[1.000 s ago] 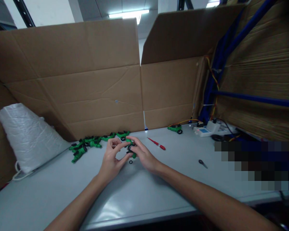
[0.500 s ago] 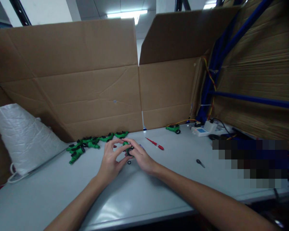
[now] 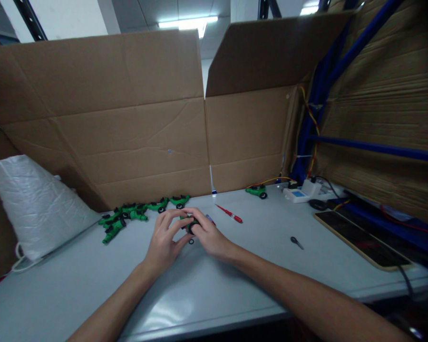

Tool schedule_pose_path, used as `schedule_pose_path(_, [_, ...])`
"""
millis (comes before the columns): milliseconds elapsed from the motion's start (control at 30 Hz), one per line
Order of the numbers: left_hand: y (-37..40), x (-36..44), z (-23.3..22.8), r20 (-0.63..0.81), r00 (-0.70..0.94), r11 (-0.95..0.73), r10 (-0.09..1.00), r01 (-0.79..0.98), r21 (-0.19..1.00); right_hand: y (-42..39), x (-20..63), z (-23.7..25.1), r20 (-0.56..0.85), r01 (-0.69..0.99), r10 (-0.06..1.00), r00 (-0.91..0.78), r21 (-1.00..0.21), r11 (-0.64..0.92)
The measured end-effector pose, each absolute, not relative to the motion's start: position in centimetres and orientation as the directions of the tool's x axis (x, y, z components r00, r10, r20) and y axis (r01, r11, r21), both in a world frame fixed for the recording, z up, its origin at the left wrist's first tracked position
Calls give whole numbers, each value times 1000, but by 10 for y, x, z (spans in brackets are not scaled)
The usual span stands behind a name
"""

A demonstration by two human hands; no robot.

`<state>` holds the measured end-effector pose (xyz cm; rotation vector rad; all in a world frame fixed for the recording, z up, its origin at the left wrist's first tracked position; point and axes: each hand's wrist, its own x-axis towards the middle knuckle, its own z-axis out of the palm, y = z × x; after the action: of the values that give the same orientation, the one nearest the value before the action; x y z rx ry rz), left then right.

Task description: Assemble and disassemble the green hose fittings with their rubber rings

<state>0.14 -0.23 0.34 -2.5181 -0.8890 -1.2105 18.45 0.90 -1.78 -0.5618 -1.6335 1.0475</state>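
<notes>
Green plastic part with a black wheel, gripped between both hands above the grey counter. The left hand closes its fingers on the part's near side; the right hand pinches it from the opposite side. A small black ring lies on the counter just below the part. Left of the part, a row of similar green pieces lies near a white bag. Right of the part lie a red screwdriver and, farther off, small scissors.
</notes>
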Motion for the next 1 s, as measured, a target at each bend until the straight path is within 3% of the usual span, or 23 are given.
schedule_pose_path(333, [1, -3, 2, 745, 519, -807, 420, 588, 46, 13, 187, -22, 535, -111, 770, -348, -839, 533])
schedule_pose_path(467, [1, -1, 3, 754, 478, -795, 451, 600, 95, 9, 187, -15, 538, -98, 781, -316, -838, 538])
schedule_pose_path(800, [0, -2, 8, 765, 371, -748, 526, 630, 208, 7, 190, -22, 408, -169, 807, -427, -913, 372])
schedule_pose_path(1000, [-1, -2, 10, 772, 325, -730, 547, 636, 249, 12, 193, -20, 487, -35, 810, -327, -863, 504])
